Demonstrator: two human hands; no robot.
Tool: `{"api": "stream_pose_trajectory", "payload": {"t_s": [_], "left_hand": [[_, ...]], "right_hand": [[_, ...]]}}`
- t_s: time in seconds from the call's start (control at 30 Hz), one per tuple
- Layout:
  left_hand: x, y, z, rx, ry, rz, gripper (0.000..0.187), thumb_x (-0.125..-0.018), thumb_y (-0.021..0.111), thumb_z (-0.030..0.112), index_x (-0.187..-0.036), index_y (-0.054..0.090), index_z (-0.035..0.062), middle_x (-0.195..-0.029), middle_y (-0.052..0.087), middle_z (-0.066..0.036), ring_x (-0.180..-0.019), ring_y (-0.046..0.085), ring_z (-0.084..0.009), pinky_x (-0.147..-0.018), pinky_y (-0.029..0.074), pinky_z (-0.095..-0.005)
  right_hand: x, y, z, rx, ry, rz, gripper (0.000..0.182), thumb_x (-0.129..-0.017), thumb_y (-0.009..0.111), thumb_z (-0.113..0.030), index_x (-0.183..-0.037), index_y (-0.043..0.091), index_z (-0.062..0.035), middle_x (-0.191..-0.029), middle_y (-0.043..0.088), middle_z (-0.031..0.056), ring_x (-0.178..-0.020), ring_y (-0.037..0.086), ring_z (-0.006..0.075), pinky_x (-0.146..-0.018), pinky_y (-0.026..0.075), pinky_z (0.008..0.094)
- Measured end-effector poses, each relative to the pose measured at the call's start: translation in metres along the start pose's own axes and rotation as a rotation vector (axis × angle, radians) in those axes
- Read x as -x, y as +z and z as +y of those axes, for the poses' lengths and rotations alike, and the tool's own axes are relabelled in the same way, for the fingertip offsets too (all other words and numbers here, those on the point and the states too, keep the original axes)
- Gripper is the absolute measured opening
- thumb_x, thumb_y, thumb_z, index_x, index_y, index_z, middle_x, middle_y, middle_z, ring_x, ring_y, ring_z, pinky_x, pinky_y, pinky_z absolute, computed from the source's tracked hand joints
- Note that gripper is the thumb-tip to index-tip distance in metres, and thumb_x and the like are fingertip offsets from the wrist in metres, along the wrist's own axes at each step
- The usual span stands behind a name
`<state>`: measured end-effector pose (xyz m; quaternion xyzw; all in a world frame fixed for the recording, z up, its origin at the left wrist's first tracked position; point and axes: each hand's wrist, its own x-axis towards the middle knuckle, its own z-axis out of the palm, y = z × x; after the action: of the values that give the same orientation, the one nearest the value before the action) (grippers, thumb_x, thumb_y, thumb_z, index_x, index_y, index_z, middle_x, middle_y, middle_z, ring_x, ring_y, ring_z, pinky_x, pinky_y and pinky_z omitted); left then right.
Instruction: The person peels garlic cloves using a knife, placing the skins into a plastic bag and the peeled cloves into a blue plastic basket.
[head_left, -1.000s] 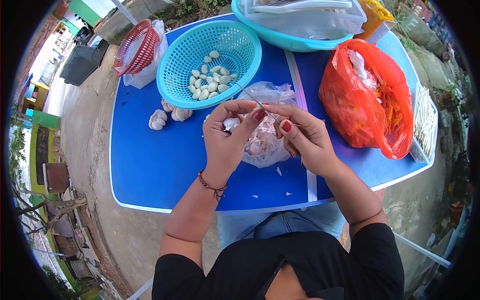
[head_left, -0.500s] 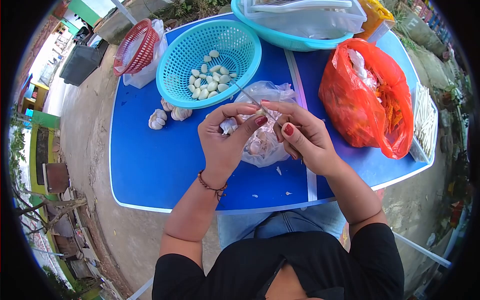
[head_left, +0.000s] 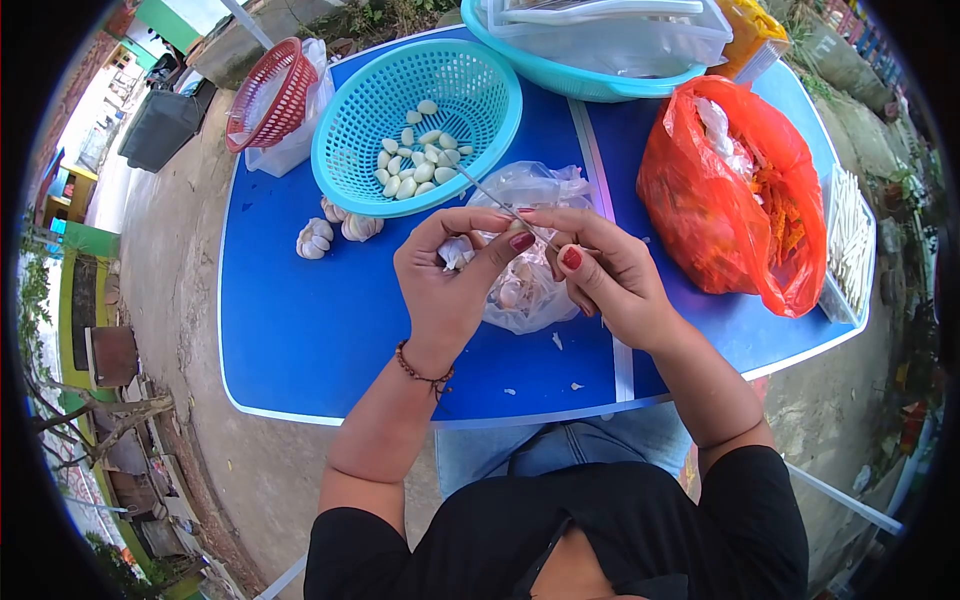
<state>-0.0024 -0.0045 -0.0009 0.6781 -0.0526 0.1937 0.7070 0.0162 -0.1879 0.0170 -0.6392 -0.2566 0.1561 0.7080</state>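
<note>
My left hand (head_left: 458, 272) is closed on garlic (head_left: 457, 252), with part of a bulb showing in the palm and a small clove pinched at the fingertips. In my right hand (head_left: 610, 275) is a thin knife (head_left: 487, 192), its blade pointing up and left across the clove. Both hands meet over a clear plastic bag (head_left: 530, 315) holding garlic skins. Peeled cloves (head_left: 423, 173) lie in the turquoise basket (head_left: 340, 140) beyond my left hand. Unpeeled garlic bulbs (head_left: 315, 239) rest on the blue table (head_left: 290, 340) beside that basket.
A red plastic bag (head_left: 690, 215) with orange-red contents stands at the right, by a tray of white sticks (head_left: 850, 240). Behind are a second turquoise basin (head_left: 590, 88) holding clear containers and a yellow pack (head_left: 750, 40). A red basket (head_left: 270, 95) sits back left.
The knife blade has tilted slightly, its tip shifting left. My hands have otherwise barely moved.
</note>
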Motion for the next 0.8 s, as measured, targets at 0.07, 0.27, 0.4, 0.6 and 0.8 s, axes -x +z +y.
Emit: {"api": "stream_pose_trajectory", "payload": {"t_s": [0.07, 0.27, 0.4, 0.6, 0.8], "left_hand": [[0.0001, 0.0000, -0.0008, -0.016, -0.010, -0.003, 0.020, -0.074, 0.079, 0.007, -0.089, 0.067, 0.0023, -0.086, 0.068, -0.003, -0.067, 0.052, -0.0036, -0.059, 0.040, -0.0173], [-0.0032, 0.0044, 0.0003, 0.029, -0.009, 0.058, 0.022, -0.078, 0.076, 0.007, -0.098, 0.069, 0.0007, -0.086, 0.069, -0.003, -0.067, 0.051, -0.0046, -0.060, 0.040, -0.0188], [-0.0018, -0.0004, -0.0033, -0.036, -0.007, -0.012, 0.028, -0.082, 0.073, 0.009, -0.107, 0.066, -0.0002, -0.083, 0.064, -0.002, -0.064, 0.048, -0.0023, -0.052, 0.037, -0.0143], [-0.0022, 0.0021, 0.0035, 0.007, -0.075, -0.035, 0.020, -0.082, 0.073, 0.009, -0.100, 0.070, 0.0008, -0.086, 0.068, -0.003, -0.066, 0.049, -0.0033, -0.058, 0.040, -0.0180], [-0.0023, 0.0011, 0.0020, -0.043, -0.093, -0.115, 0.021, -0.084, 0.071, 0.012, -0.101, 0.068, 0.0007, -0.084, 0.067, -0.003, -0.062, 0.048, -0.0026, -0.054, 0.038, -0.0170]], "right_hand": [[-0.0001, 0.0004, 0.0008, 0.006, -0.003, 0.020, 0.036, -0.098, 0.048, -0.020, -0.131, 0.052, -0.0058, -0.107, 0.061, 0.0037, -0.065, 0.048, 0.0035, -0.057, 0.039, 0.0194], [0.0005, 0.0011, 0.0023, -0.059, 0.052, 0.078, 0.034, -0.099, 0.047, -0.022, -0.130, 0.053, -0.0097, -0.077, 0.054, -0.0023, -0.054, 0.040, 0.0015, -0.049, 0.033, 0.0184], [0.0000, 0.0017, 0.0051, -0.070, 0.041, 0.131, 0.034, -0.099, 0.048, -0.024, -0.130, 0.053, -0.0108, -0.075, 0.053, -0.0025, -0.053, 0.039, 0.0014, -0.048, 0.033, 0.0180], [0.0003, 0.0023, 0.0031, -0.052, 0.022, 0.108, 0.033, -0.099, 0.047, -0.020, -0.130, 0.053, -0.0100, -0.072, 0.050, -0.0029, -0.053, 0.039, 0.0016, -0.048, 0.032, 0.0178], [0.0005, 0.0021, 0.0038, -0.052, 0.006, 0.135, 0.033, -0.099, 0.047, -0.020, -0.130, 0.053, -0.0087, -0.068, 0.049, -0.0038, -0.052, 0.038, 0.0017, -0.048, 0.031, 0.0179]]}}
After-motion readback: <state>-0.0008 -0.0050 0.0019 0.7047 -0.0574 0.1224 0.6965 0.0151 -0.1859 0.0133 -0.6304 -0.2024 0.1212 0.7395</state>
